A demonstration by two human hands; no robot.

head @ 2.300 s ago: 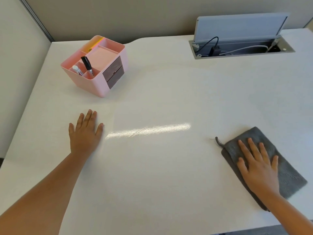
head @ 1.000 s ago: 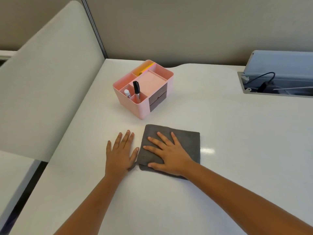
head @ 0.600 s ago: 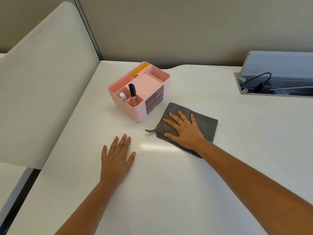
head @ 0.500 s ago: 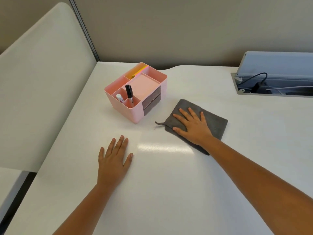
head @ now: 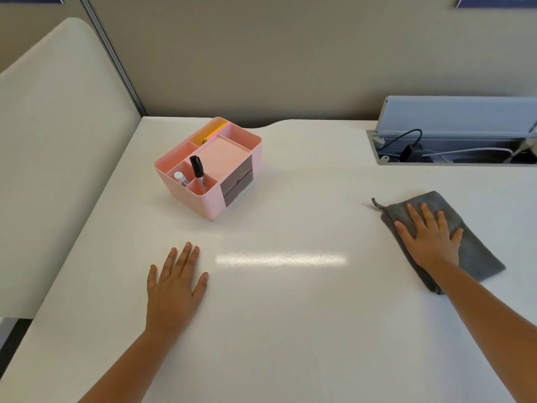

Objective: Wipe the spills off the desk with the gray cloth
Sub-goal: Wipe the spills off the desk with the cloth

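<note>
The gray cloth (head: 476, 257) lies flat on the right side of the white desk (head: 284, 330). My right hand (head: 430, 235) presses down on it, palm flat and fingers spread, covering its middle. A small loop tag sticks out of the cloth's far left corner. My left hand (head: 175, 282) rests flat on the bare desk at the left, fingers apart, holding nothing. A bright streak of reflected light (head: 280, 258) lies on the desk between the hands. I cannot make out any spill.
A pink desk organizer (head: 212, 167) with a black marker and small drawers stands at the back left. An open cable tray (head: 453, 152) with wires and a raised lid is sunk into the desk at the back right. Partition panels (head: 58, 141) line the left and back.
My right hand has slid the cloth from beside the organizer far out to the right. My left hand has stayed flat in about the same place.
</note>
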